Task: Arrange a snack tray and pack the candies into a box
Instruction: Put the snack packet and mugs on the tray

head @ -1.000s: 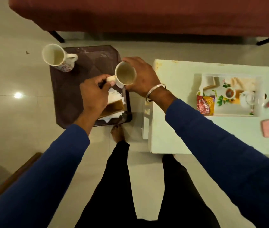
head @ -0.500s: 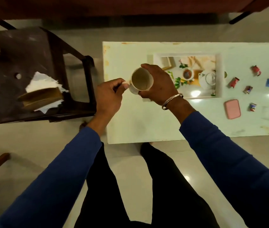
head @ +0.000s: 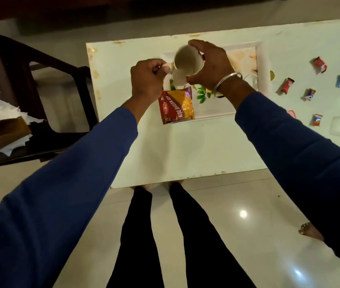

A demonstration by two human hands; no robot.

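Gripping cup (head: 186,64) between both hands over tray (head: 260,65); left hand (head: 147,80) pinching handle

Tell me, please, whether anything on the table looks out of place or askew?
The snack packet lies tilted across the tray's near rim, half hanging out. Wrapped candies lie scattered loose on the table.
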